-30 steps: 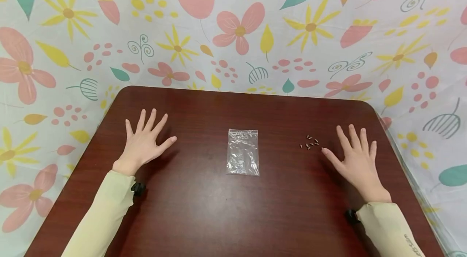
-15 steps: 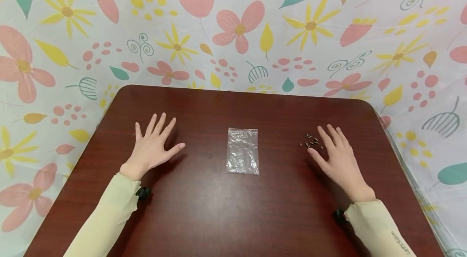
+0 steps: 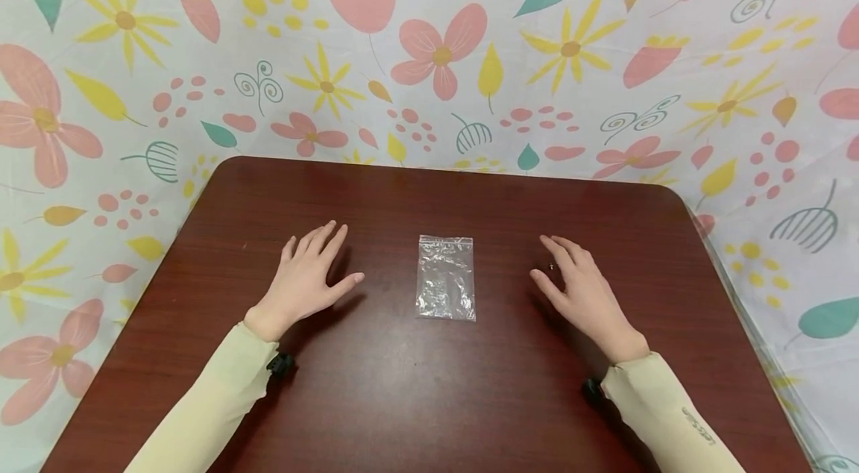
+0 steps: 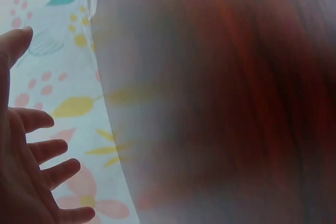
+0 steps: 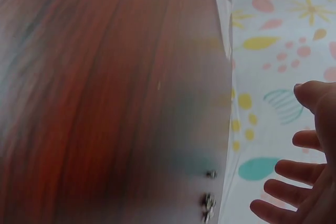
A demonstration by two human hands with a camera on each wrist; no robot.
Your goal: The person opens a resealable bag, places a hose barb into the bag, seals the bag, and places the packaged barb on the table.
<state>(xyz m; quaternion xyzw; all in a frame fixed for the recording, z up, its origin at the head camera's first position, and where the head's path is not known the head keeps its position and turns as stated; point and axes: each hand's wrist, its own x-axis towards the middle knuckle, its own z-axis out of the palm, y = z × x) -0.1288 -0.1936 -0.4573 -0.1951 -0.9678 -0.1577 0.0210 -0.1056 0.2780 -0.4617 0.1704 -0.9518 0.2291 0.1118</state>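
Loosely spread hands flank a clear bag

A clear zip bag [image 3: 446, 279] lies flat on the dark red-brown counter [image 3: 416, 398], its seal toward twelve o'clock. The left hand [image 3: 302, 285] is at nine o'clock from it, fingers extended and loosely parted. The right hand [image 3: 582, 292] is at three o'clock, fingers gently bent, thumb held apart from them. Both are well apart from each other. Beside the right hand's thumb and forefinger shows a small metal piece; the right wrist view has several small metal pieces [image 5: 209, 202] near five o'clock. Flowered cloth [image 3: 443, 55] hangs at twelve.
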